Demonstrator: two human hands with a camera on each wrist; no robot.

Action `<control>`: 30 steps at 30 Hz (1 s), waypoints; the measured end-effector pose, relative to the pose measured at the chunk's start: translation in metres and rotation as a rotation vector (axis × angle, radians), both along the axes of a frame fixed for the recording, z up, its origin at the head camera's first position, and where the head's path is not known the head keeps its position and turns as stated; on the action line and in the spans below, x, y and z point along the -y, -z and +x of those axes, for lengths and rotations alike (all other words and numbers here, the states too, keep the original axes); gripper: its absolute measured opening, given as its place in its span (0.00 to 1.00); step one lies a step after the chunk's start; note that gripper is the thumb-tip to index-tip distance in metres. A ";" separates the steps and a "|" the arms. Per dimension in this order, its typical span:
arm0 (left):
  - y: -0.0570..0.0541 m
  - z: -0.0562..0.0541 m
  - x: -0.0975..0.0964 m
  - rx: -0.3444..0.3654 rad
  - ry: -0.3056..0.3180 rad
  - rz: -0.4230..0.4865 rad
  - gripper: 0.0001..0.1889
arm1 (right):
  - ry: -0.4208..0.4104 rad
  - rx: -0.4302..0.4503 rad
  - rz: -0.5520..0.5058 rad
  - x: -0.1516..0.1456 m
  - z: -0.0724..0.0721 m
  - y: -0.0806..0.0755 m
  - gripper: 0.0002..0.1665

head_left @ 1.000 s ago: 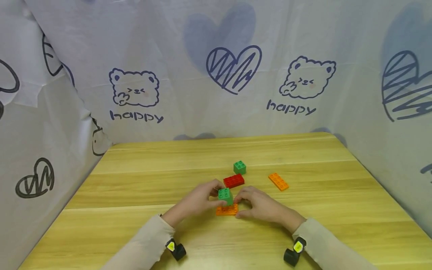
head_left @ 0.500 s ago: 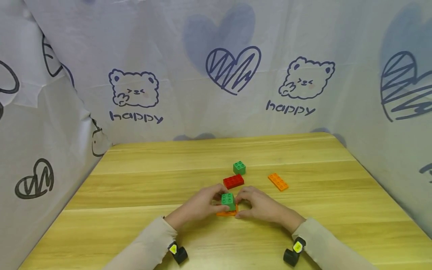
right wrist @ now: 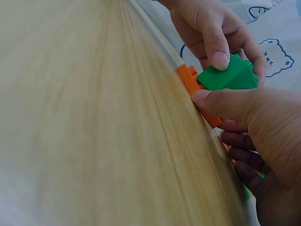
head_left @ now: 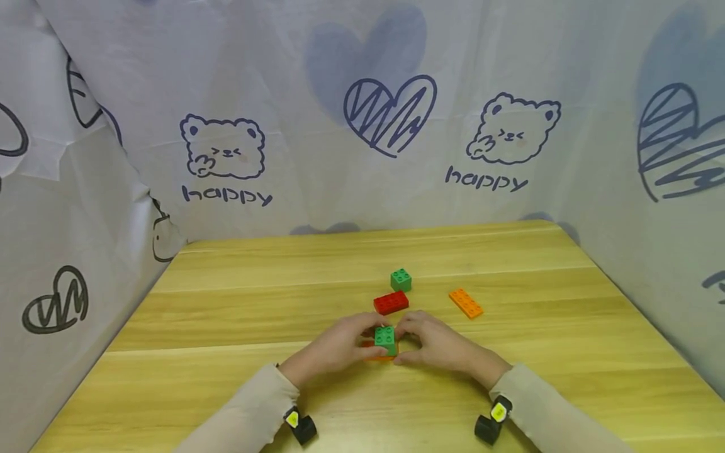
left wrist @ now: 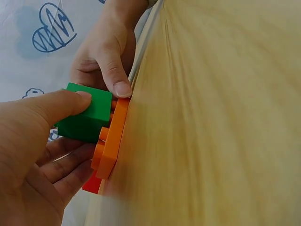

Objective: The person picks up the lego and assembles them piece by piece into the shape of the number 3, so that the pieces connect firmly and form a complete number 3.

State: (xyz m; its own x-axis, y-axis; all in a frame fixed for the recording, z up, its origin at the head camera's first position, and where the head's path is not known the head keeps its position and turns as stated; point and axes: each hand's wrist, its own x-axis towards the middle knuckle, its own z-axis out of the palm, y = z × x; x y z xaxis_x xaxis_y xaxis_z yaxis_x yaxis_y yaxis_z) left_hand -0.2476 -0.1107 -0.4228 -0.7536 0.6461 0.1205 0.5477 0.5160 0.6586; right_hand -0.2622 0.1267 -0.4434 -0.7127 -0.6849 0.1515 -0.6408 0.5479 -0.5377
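Observation:
My left hand (head_left: 338, 345) pinches a square green toy building brick (head_left: 384, 338) between thumb and fingers. Below it an orange eight-stud-style flat plate (left wrist: 114, 141) lies on the table, and my right hand (head_left: 438, 343) pinches its right end with thumb and fingers. In the right wrist view the green brick (right wrist: 230, 75) looks slightly tilted over the plate (right wrist: 189, 77). Some studs show beside and under the brick in the left wrist view; whether it is pressed down onto them I cannot tell.
Just behind the hands lies a red brick (head_left: 391, 303), with a second green brick (head_left: 401, 280) beyond it. Another orange plate (head_left: 466, 303) rests to the right. A printed white cloth (head_left: 317, 176) stands behind the wooden table (head_left: 255, 270).
My left hand has moved the green brick slightly right and down, closer over the orange plate's right part. My right hand stays nearly still at the plate.

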 end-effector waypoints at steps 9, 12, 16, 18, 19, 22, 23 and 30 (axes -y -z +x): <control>0.002 0.000 -0.002 -0.071 -0.012 -0.039 0.23 | 0.004 -0.004 0.005 0.000 -0.001 -0.001 0.19; 0.002 0.003 -0.003 -0.131 -0.015 -0.080 0.24 | 0.006 0.008 0.008 0.000 0.000 -0.001 0.19; 0.001 0.007 -0.003 -0.205 -0.022 -0.128 0.24 | 0.011 0.015 0.013 0.001 0.001 -0.001 0.19; 0.000 0.008 -0.004 -0.234 -0.027 -0.139 0.24 | 0.012 0.011 0.017 0.001 0.001 -0.001 0.18; -0.001 0.009 -0.004 -0.253 -0.026 -0.146 0.24 | 0.011 0.013 0.017 0.001 0.002 -0.002 0.18; -0.003 0.011 -0.006 -0.306 -0.017 -0.167 0.24 | 0.007 0.007 0.021 0.002 0.002 -0.002 0.19; -0.003 0.012 -0.006 -0.318 -0.015 -0.173 0.24 | 0.003 0.005 0.024 0.002 0.002 -0.002 0.19; -0.004 0.012 -0.007 -0.325 -0.017 -0.198 0.24 | 0.000 0.007 0.033 0.002 0.002 -0.003 0.19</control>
State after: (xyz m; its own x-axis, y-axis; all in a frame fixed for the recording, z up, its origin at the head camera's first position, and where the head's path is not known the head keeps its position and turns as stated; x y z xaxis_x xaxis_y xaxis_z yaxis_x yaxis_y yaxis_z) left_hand -0.2356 -0.1033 -0.4189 -0.7073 0.6687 0.2295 0.7021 0.6264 0.3387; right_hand -0.2600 0.1249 -0.4403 -0.7135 -0.6896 0.1237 -0.6373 0.5656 -0.5234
